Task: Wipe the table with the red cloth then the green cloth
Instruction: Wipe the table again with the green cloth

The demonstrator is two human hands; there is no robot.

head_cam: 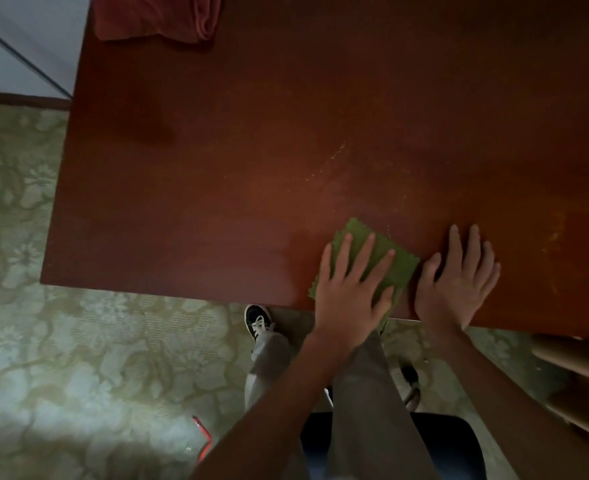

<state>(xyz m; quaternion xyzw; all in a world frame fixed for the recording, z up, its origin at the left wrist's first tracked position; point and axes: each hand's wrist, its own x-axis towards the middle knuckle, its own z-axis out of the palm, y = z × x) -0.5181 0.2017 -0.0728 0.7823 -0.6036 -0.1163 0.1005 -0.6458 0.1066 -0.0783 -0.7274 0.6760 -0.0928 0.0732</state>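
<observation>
The green cloth (383,265) is pressed flat at the table's (217,168) near edge under the splayed left hand (350,289), its corner pointing far-left. The right hand (459,282) lies flat, empty, just beside. The red cloth (158,15) lies bunched at the far-left corner.

This is looking like a room in a home: a floral-patterned carpet (78,341) is covering the floor, a reddish-brown wooden desk (251,150) is standing on it, and pale wooden shelving (577,375) is sitting at the right.
</observation>
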